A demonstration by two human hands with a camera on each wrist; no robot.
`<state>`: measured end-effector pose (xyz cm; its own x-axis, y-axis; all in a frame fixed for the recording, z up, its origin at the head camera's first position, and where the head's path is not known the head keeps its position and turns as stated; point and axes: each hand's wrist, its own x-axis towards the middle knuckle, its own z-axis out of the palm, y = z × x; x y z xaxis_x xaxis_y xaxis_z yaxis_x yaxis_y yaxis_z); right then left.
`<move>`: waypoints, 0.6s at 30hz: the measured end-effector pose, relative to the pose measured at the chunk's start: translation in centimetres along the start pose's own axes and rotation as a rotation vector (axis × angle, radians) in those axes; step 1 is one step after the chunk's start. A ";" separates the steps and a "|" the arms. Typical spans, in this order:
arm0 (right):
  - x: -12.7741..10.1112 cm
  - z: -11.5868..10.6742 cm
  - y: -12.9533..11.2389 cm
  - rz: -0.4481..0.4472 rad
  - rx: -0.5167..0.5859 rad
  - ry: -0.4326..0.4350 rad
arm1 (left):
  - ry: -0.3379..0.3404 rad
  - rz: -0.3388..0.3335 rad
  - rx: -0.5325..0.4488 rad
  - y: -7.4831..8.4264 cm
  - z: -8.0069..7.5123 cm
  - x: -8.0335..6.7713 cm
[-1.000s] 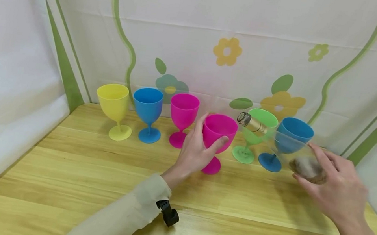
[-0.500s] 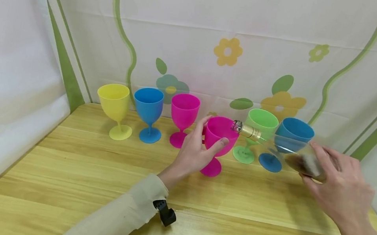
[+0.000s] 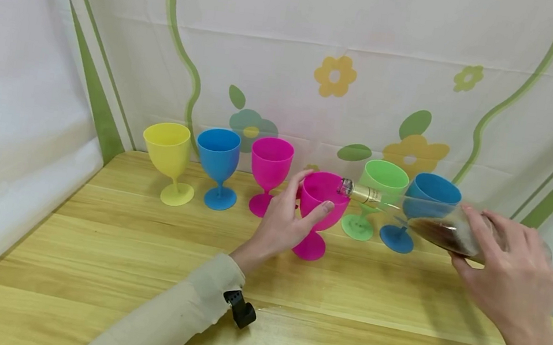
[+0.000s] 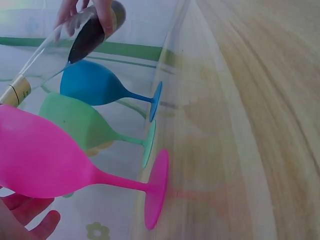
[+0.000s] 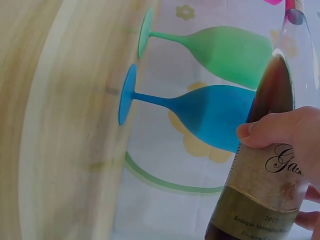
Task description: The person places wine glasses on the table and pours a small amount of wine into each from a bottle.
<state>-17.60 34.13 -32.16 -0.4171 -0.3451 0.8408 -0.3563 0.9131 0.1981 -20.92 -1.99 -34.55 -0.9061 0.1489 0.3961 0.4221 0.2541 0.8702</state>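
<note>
My left hand (image 3: 280, 222) grips the bowl of a pink goblet (image 3: 310, 247), thumb across its front. Whether its foot touches the table I cannot tell. With my right hand (image 3: 516, 280) I hold a clear glass wine bottle (image 3: 439, 232), tipped nearly level with its neck pointing left. The bottle's mouth (image 3: 344, 187) lies over the right side of the goblet's rim. Dark liquid shows in the bottle's body, and the right wrist view shows the paper label (image 5: 265, 185) beneath the thumb. The inside of the goblet's bowl is mostly hidden, so its contents cannot be told.
Behind stand a yellow goblet (image 3: 169, 149), a blue goblet (image 3: 217, 156) and another pink goblet (image 3: 271, 163). A green goblet (image 3: 378, 177) and a second blue goblet (image 3: 397, 239) stand behind the bottle. The wooden table (image 3: 137, 271) meets a floral cloth (image 3: 269, 66) at the back.
The bottle's mouth has moved left and down from beside the pink goblet to over its rim. My right hand has shifted slightly right, and the goblet slightly down and right.
</note>
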 end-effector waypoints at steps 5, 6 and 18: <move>0.1 -0.1 -0.1 -0.004 -0.003 0.047 | -0.006 0.012 0.019 -0.2 0.0 0.2; 0.2 -0.1 -0.1 -0.003 -0.003 0.057 | -0.005 0.015 0.020 -0.2 0.0 0.2; 0.6 0.1 0.1 -0.036 -0.023 0.146 | 0.030 0.049 0.032 -0.7 0.2 0.0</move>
<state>-17.96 33.97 -31.74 -0.2781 -0.3437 0.8969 -0.3488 0.9062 0.2391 -21.18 -1.99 -35.24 -0.8847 0.1333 0.4468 0.4661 0.2781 0.8399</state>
